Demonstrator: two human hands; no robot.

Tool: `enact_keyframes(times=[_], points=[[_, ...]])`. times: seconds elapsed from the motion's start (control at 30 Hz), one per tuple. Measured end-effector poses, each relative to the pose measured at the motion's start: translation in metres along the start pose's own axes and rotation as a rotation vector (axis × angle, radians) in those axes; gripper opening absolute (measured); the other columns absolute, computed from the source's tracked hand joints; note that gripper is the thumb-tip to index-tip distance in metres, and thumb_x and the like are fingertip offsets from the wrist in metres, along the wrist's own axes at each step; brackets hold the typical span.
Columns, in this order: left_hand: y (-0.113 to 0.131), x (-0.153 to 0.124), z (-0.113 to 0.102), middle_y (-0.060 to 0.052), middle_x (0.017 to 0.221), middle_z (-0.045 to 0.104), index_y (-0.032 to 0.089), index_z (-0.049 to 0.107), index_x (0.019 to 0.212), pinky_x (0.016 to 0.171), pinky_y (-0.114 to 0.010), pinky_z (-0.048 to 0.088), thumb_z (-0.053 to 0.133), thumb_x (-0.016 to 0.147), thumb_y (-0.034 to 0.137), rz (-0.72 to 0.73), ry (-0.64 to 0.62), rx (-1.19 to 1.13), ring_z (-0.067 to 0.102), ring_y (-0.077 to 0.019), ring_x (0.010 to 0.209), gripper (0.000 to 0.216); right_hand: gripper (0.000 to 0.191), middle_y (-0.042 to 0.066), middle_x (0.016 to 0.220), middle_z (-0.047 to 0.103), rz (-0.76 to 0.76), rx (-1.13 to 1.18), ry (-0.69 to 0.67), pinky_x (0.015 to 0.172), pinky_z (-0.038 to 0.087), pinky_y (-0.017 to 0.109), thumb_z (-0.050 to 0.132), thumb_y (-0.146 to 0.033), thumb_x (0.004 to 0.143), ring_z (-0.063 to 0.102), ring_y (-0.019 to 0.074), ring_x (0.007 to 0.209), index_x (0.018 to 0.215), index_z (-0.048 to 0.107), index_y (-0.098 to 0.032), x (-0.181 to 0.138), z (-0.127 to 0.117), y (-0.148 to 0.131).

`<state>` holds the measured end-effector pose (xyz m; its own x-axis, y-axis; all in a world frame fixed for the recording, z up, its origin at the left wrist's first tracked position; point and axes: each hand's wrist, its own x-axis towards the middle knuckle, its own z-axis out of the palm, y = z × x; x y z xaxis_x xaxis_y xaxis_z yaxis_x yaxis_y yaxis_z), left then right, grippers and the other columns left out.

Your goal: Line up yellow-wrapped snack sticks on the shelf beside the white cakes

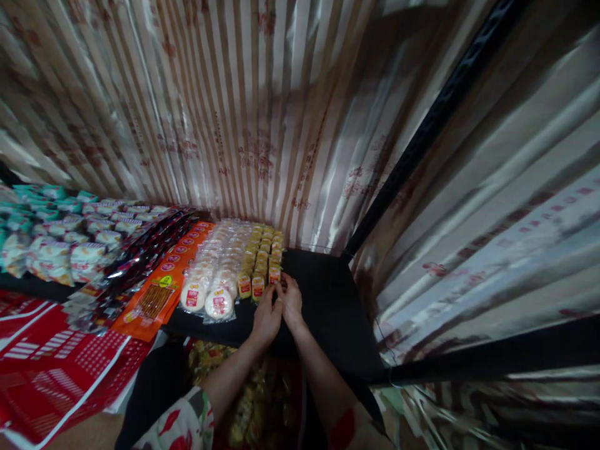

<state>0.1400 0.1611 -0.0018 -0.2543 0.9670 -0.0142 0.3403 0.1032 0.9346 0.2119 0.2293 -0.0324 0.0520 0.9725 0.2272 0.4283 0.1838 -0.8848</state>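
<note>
My left hand point(267, 317) and my right hand point(291, 301) meet at the front end of the right-hand row of small yellow snack packets point(259, 259). The fingers of both hands are closed and pressed around the lower part of the front yellow snack packet point(275, 274); my fingertips partly hide it. These packets stand in narrow rows on a black shelf point(328, 312). Just left of them lie rows of round white crackers point(219, 304) in clear wrappers, with red and yellow labels facing me.
Further left are flat orange snack bags point(157, 297), dark shiny packets point(140, 259), white bags point(88, 259) and teal packets point(51, 192). A red basket point(65, 356) stands below left. Yellow packets point(255, 400) fill a container under my forearms. Printed sheeting point(262, 112) and a black post point(422, 137) bound the shelf.
</note>
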Motion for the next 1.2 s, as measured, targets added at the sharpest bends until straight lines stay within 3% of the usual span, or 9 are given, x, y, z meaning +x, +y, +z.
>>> enact_keyframes(times=[0.13, 0.5, 0.83, 0.97, 1.2], points=[[-0.005, 0.001, 0.003, -0.011, 0.14, 0.041, 0.013, 0.044, 0.128, 0.111, -0.035, 0.023, 0.04, 0.08, 0.021, 0.022, 0.013, -0.079, 0.034, -0.0188, 0.131, 0.049, 0.04, 0.012, 0.106, 0.06, 0.004, 0.095, 0.008, 0.075, 0.052, 0.031, 0.052, -0.034, 0.076, 0.063, 0.0185, 0.084, 0.111, 0.058, -0.016, -0.006, 0.0, 0.001], [-0.018, 0.009, 0.018, -0.01, 0.146, 0.03, 0.012, 0.042, 0.131, 0.115, -0.035, 0.014, 0.035, 0.087, 0.031, -0.036, -0.013, -0.17, 0.023, -0.0186, 0.136, 0.048, 0.027, 0.004, 0.097, 0.063, 0.015, 0.091, -0.052, 0.077, 0.049, 0.029, 0.046, -0.023, 0.075, 0.061, 0.0157, 0.083, 0.1, 0.057, -0.021, -0.006, 0.005, 0.001], [-0.001, 0.01, 0.016, -0.013, 0.148, 0.024, 0.009, 0.036, 0.134, 0.114, -0.035, 0.012, 0.031, 0.088, 0.031, -0.062, -0.064, -0.09, 0.017, -0.0184, 0.138, 0.051, 0.038, 0.009, 0.108, 0.058, -0.058, -0.044, 0.001, 0.09, 0.046, 0.034, 0.046, -0.019, 0.073, 0.056, 0.0193, 0.097, 0.109, 0.058, -0.019, -0.007, 0.004, 0.005], [0.005, 0.011, 0.017, -0.016, 0.146, 0.026, 0.005, 0.036, 0.134, 0.114, -0.036, 0.013, 0.03, 0.088, 0.03, -0.051, -0.065, -0.091, 0.019, -0.0198, 0.137, 0.053, 0.041, 0.009, 0.11, 0.059, -0.098, -0.027, -0.041, 0.094, 0.043, 0.032, 0.042, -0.016, 0.074, 0.055, 0.0176, 0.103, 0.111, 0.059, -0.018, -0.005, 0.003, 0.008], [0.008, 0.001, 0.014, -0.013, 0.142, 0.037, 0.01, 0.044, 0.13, 0.114, -0.04, 0.016, 0.032, 0.087, 0.029, -0.048, -0.023, -0.09, 0.026, -0.0223, 0.135, 0.048, 0.049, 0.009, 0.116, 0.057, -0.044, 0.022, -0.045, 0.094, 0.044, 0.033, 0.039, -0.015, 0.074, 0.056, 0.0169, 0.104, 0.12, 0.054, -0.017, -0.014, -0.005, 0.005]])
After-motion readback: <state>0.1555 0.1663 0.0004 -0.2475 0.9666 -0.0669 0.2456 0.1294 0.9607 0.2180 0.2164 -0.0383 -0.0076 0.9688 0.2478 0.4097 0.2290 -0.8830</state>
